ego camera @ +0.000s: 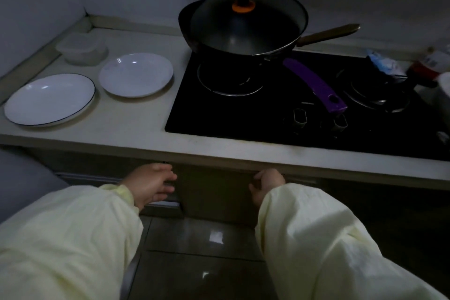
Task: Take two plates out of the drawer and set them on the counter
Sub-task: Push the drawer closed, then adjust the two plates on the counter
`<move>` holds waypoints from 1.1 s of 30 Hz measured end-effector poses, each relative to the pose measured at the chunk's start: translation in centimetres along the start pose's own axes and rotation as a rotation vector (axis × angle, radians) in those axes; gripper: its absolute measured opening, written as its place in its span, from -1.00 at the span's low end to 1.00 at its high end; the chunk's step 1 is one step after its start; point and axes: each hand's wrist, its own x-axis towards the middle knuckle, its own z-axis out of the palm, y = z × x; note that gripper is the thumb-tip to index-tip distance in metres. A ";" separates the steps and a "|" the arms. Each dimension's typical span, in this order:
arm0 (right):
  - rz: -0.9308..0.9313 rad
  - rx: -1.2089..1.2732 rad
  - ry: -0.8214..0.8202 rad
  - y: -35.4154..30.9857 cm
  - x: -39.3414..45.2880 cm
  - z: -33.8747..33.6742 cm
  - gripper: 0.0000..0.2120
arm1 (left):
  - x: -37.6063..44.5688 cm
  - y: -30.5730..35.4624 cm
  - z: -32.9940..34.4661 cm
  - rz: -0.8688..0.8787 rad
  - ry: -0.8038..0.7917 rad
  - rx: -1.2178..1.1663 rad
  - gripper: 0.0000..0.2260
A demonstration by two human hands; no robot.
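Two white plates lie on the pale counter [136, 117]: a dark-rimmed plate [50, 99] at the front left and a plain plate [135, 75] behind it to the right. Below the counter edge is the drawer front [214, 190], nearly flush with the cabinet. My left hand [149, 184] rests on the left side of the drawer front with fingers spread. My right hand [266, 184] has its fingers curled over the drawer's top edge. Both arms wear pale yellow sleeves. The drawer's inside is hidden.
A black hob [304, 105] fills the counter's right part, with a lidded wok [243, 29] on the left burner and a purple handle [315, 85] lying across it. A clear plastic box [81, 48] stands in the back left corner. Packets and a bottle [428, 66] crowd the far right.
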 end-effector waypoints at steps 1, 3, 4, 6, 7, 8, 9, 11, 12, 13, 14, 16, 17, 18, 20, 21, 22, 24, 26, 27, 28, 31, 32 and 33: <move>0.039 -0.053 0.005 0.0 0.0 -0.2 -0.79 | 0.1 0.1 0.0 0.006 0.001 -0.002 -0.61; -0.055 0.071 0.016 0.4 1.2 0.2 -0.72 | 0.5 0.3 0.1 0.009 0.007 -0.007 -0.61; -0.072 0.151 0.045 0.7 1.6 0.4 -0.71 | 0.6 0.4 0.2 0.004 0.008 -0.011 -0.61; -0.033 0.233 0.027 1.0 1.9 0.8 -0.68 | 0.7 0.3 0.6 -0.003 0.008 -0.012 -0.60; -0.028 0.283 0.009 0.9 1.9 0.7 -0.63 | 0.7 0.3 0.8 -0.004 0.003 -0.012 -0.60; -0.044 0.349 -0.003 0.9 1.4 0.6 -0.60 | 0.6 0.2 1.0 -0.005 -0.003 -0.014 -0.60; -0.039 0.416 -0.013 1.0 1.4 0.6 -0.60 | 0.5 0.2 1.1 0.000 -0.003 -0.015 -0.60; -0.023 0.444 -0.011 1.6 1.0 0.4 -0.59 | 0.3 0.2 1.3 0.021 0.004 -0.017 -0.61; -0.021 0.404 -0.018 1.9 0.7 0.4 -0.58 | 0.1 0.1 1.2 0.028 0.011 -0.025 -0.61; 0.022 0.349 -0.034 1.7 0.0 0.4 -0.58 | -0.2 0.2 1.1 0.032 0.018 -0.034 -0.61; 0.045 0.275 -0.041 1.4 -0.8 0.4 -0.58 | -0.4 0.2 0.9 0.036 0.024 -0.042 -0.61; 0.105 0.194 -0.042 0.2 -2.8 0.4 -0.62 | -1.2 0.6 0.1 0.050 0.043 -0.066 -0.62; 0.135 0.183 -0.108 -0.6 -3.5 0.7 -0.64 | -1.8 1.0 -0.5 0.065 0.057 -0.079 -0.63; 0.114 0.193 -0.176 -1.3 -4.3 1.3 -0.67 | -2.2 1.3 -1.1 0.079 0.066 -0.087 -0.63; 0.111 0.313 -0.273 -3.3 -6.1 2.7 -0.77 | -3.2 2.1 -2.6 0.124 0.098 -0.117 -0.64; 0.061 0.329 -0.333 -4.6 -6.9 3.5 -0.82 | -3.7 2.4 -3.6 0.148 0.123 -0.143 -0.65; 0.009 0.322 -0.374 -6.0 -7.8 4.1 -0.84 | -4.0 2.7 -4.6 0.163 0.144 -0.167 -0.67; -0.091 0.343 -0.418 -9.0 -9.2 5.0 -0.84 | -4.3 3.1 -6.5 0.176 0.185 -0.205 -0.71; -0.181 0.354 -0.406 -12.1 -9.6 5.9 -0.85 | -4.7 3.0 -8.9 0.186 0.220 -0.235 -0.74; -0.200 0.363 -0.402 -13.6 -9.6 6.4 -0.85 | -4.7 3.0 -10.2 0.189 0.240 -0.249 -0.75; -0.210 0.359 -0.387 -14.7 -9.5 6.9 -0.85 | -4.7 2.9 -11.5 0.183 0.260 -0.259 -0.77; -0.205 0.360 -0.327 -17.7 -8.4 8.5 -0.84 | -4.0 2.4 -14.9 0.157 0.320 -0.291 -0.84; -0.204 0.366 -0.304 -18.5 -8.0 9.0 -0.84 | -3.4 2.3 -15.9 0.143 0.345 -0.304 -0.91; -0.199 0.373 -0.281 -19.1 -7.5 9.5 -0.86 | -2.9 2.3 -16.7 0.132 0.371 -0.324 -0.95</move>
